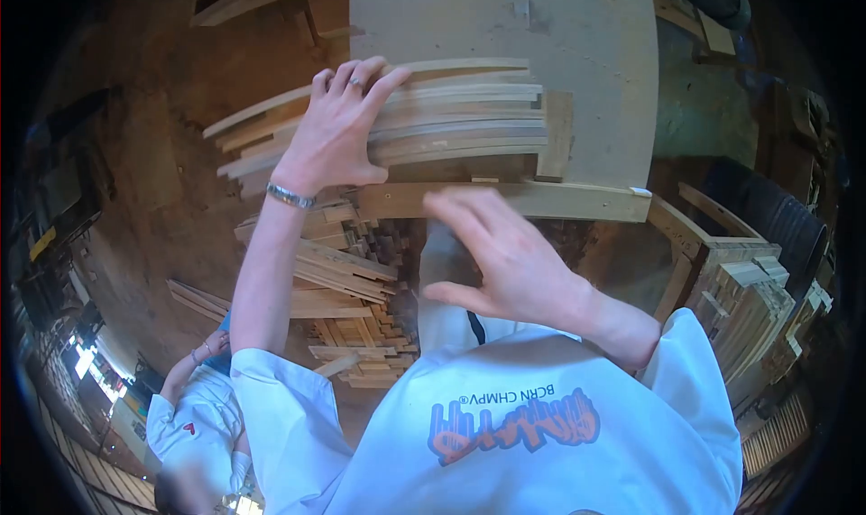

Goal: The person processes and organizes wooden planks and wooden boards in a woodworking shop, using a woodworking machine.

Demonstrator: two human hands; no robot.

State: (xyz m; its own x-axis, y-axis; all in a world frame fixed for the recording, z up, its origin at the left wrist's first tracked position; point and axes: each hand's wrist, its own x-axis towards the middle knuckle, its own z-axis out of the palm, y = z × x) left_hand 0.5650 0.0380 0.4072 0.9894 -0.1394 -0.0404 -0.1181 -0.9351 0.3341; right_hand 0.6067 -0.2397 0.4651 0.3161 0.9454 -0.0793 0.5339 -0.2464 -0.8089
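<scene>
A row of long, thin wooden strips (460, 111) lies side by side on a light work board (595, 59), the left ends sticking out past its edge. My left hand (341, 129) spans the strips, fingers hooked over the far side and thumb at the near side. A short wooden block (556, 134) sits at the strips' right ends. My right hand (510, 258), slightly blurred, hovers on the near side of a wooden rail (559, 201), fingers apart and nothing in it.
Under the board, many cut wood pieces (347, 271) are piled up. At the right stands a wooden frame (681, 253) beside stacked boards (744, 303). Another person (203, 407) in a white shirt is at the lower left.
</scene>
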